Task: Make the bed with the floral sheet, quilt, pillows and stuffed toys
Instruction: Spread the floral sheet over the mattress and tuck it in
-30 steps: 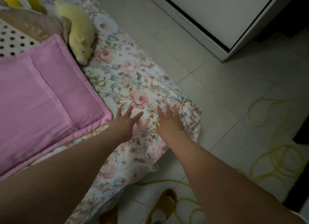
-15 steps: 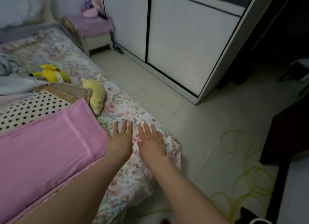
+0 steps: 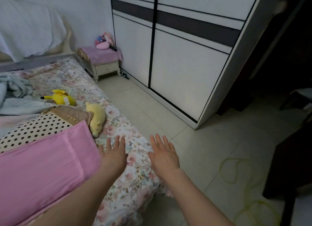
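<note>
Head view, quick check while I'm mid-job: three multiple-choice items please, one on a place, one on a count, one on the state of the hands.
1. Where does the pale yellow toy lie?
A. On the nightstand
B. On the floral sheet, beside the pink pillow
C. On the floor

2. How many yellow stuffed toys are on the floral sheet?
A. One
B. Two
C. Four

3. What are the hands doing?
A. Both open, holding nothing
B. Both gripping the sheet
C. One holding a toy

Answers:
1 B, it lies on the sheet at the pillow's far corner.
2 B, the pale one plus a bright yellow toy farther up.
3 A, left hand and right hand show straight, spread fingers.
</note>
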A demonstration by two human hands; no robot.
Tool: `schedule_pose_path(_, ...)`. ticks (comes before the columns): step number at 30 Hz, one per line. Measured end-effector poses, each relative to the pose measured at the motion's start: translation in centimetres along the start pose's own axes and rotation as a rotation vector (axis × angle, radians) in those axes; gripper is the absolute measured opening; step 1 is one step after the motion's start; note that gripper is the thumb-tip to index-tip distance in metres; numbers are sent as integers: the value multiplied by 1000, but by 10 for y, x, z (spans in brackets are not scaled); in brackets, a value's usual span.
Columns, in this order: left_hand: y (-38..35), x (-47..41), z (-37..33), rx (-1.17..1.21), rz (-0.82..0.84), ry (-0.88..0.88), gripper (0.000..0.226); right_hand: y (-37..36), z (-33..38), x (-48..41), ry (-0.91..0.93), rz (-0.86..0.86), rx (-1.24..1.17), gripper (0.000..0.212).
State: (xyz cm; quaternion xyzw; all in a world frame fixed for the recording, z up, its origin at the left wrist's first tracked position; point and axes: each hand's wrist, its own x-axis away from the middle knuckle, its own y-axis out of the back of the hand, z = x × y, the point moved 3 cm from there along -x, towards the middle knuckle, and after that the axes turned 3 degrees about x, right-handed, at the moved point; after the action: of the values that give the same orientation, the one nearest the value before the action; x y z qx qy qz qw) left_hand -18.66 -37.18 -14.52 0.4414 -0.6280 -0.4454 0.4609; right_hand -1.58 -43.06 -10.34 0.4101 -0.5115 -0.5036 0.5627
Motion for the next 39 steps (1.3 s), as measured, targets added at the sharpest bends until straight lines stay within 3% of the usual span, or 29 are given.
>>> schedule_pose_path(12,5,-51,-47,25,12,79,64,-3,-27,-44,159,36,-62,62)
schedule_pose_path(18,-9,-81,-30,34,56,157,66,13,-63,-72,212,69,-84,62)
schedule_pose_path(26,9,-136,-17,55,-16,216,65,26,-42,-166,398,159,-38,64)
schedule_pose_path(39,15,-236,-7,143,-10,493,65,26,-16,-320,688,237,91,62)
